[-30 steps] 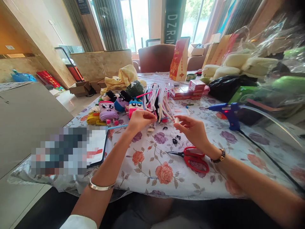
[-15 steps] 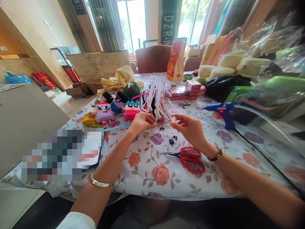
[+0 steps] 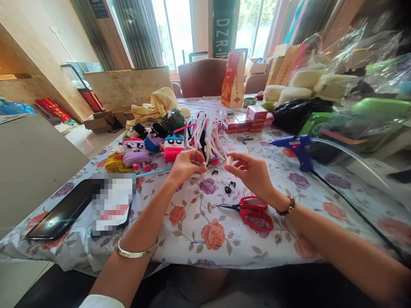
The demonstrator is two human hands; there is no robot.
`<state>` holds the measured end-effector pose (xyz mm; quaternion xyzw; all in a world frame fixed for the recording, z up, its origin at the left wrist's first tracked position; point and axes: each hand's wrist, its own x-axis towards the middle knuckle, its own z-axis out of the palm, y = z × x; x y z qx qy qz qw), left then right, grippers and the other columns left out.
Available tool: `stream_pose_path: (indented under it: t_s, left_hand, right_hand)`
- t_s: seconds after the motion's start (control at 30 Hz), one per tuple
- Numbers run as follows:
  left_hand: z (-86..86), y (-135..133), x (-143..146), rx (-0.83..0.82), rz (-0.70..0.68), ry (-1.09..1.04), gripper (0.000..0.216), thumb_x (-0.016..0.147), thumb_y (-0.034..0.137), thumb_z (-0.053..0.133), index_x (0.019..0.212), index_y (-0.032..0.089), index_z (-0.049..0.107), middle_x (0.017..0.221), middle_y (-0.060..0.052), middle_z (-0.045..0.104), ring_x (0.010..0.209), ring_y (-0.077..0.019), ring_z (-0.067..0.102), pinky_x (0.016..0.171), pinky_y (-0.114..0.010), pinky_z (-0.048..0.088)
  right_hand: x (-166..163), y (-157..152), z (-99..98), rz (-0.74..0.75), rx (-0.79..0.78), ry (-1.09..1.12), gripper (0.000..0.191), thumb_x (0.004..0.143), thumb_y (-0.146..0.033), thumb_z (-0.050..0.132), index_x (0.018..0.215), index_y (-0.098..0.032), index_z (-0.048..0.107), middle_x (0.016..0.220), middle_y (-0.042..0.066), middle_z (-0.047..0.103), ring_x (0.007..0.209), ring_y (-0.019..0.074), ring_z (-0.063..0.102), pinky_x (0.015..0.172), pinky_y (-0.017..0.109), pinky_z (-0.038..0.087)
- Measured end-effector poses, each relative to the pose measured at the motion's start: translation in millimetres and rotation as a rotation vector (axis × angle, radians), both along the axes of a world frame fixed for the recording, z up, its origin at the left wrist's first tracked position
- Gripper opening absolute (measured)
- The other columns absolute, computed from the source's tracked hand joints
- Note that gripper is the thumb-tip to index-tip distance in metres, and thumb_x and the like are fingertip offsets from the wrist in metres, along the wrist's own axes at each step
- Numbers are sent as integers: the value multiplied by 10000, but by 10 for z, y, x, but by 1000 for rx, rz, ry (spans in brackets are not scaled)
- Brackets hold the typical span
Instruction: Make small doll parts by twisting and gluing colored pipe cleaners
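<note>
My left hand [image 3: 185, 165] hovers over the flowered tablecloth [image 3: 205, 222], fingers pinched together on something small that I cannot make out. My right hand [image 3: 252, 171] is beside it, thumb and fingers closed on a short white piece [image 3: 229, 160]. Just beyond both hands lies a heap of white, pink and black pipe cleaners [image 3: 205, 137]. Tiny black bits [image 3: 229, 187] lie on the cloth under my right hand. Red scissors [image 3: 253, 211] rest near my right wrist.
Several yarn dolls [image 3: 136, 152] and a light blue stick [image 3: 152, 172] lie left of the heap. A blue glue gun [image 3: 297, 147] with its black cord stands at right. A dark tablet [image 3: 61, 211] lies at front left. Red boxes [image 3: 245, 122], bags and cartons crowd the far side.
Both hands stay close together with the same pinched grips. The view has shifted slightly, so the table contents sit a little further left and the tablet shows more.
</note>
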<state>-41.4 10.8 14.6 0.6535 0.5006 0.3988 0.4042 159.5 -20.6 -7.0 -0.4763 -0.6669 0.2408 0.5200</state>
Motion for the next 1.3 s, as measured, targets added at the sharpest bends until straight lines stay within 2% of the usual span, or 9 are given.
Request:
stream_pose_path:
  t_s: [0.17, 0.43, 0.6, 0.7, 0.77, 0.83, 0.97, 1.13, 1.3]
  left_hand:
    - [15, -39, 0, 5, 16, 34, 292, 475, 170, 744, 722, 128, 596, 693, -21, 643, 644, -152, 620, 591, -253, 496]
    - [-4, -57, -21, -21, 50, 127, 388, 533, 222, 741, 898, 116, 665, 815, -71, 687, 691, -183, 648, 583, -262, 516]
    - [28, -38, -49, 162, 165, 197, 299, 570, 204, 733, 856, 135, 682, 831, -64, 706, 731, -175, 655, 717, -295, 527]
    - [59, -51, -17, 210, 205, 107, 246, 605, 219, 729, 829, 135, 672, 780, -53, 699, 708, -166, 655, 727, -299, 527]
    - [64, -77, 29, 118, 134, -65, 280, 618, 258, 741, 849, 130, 650, 754, -47, 692, 684, -164, 658, 717, -311, 535]
    - [55, -115, 83, -41, -2, -237, 354, 617, 290, 761, 899, 126, 623, 756, -43, 691, 679, -165, 663, 719, -326, 539]
    - [24, -205, 177, -262, -213, -325, 431, 598, 270, 794, 947, 128, 583, 738, -33, 688, 671, -146, 648, 665, -284, 518]
    - [0, -249, 223, -288, -240, -366, 397, 610, 198, 779, 922, 133, 542, 678, -12, 671, 601, -119, 611, 572, -231, 473]
    - [-34, -235, 235, -333, -211, -426, 417, 575, 146, 782, 913, 133, 537, 700, -20, 673, 641, -134, 633, 607, -247, 493]
  right_hand:
    - [3, 4, -10, 5, 19, -14, 361, 689, -442, 698, 955, -199, 705, 671, 0, 692, 567, 127, 628, 552, 248, 521]
    - [15, 12, -19, 8, 24, -18, 346, 696, -435, 700, 949, -200, 705, 658, -4, 682, 568, 122, 623, 551, 240, 514]
    - [12, 11, -15, 21, 13, -30, 383, 702, -460, 691, 981, -198, 697, 668, 0, 678, 565, 125, 618, 554, 249, 517]
    - [18, 7, -32, 36, 65, -102, 401, 703, -462, 696, 1010, -203, 689, 700, 6, 683, 542, 120, 609, 547, 250, 517]
    - [20, 4, -53, 62, 143, -203, 405, 708, -454, 701, 1028, -207, 683, 781, 22, 691, 540, 113, 604, 558, 253, 518]
    - [17, 3, -80, 93, 229, -313, 399, 720, -446, 699, 1040, -210, 676, 866, 39, 690, 554, 108, 604, 572, 255, 519]
    - [-1, 15, -140, 162, 420, -394, 350, 766, -420, 667, 1058, -228, 648, 1006, 57, 668, 714, 133, 645, 622, 252, 539]
    - [-3, 31, -172, 196, 566, -446, 320, 808, -380, 634, 1077, -210, 606, 1107, 93, 619, 905, 177, 652, 740, 302, 564]
    - [26, 35, -148, 158, 529, -558, 341, 823, -417, 605, 1101, -220, 600, 1147, 94, 600, 926, 196, 652, 782, 344, 570]
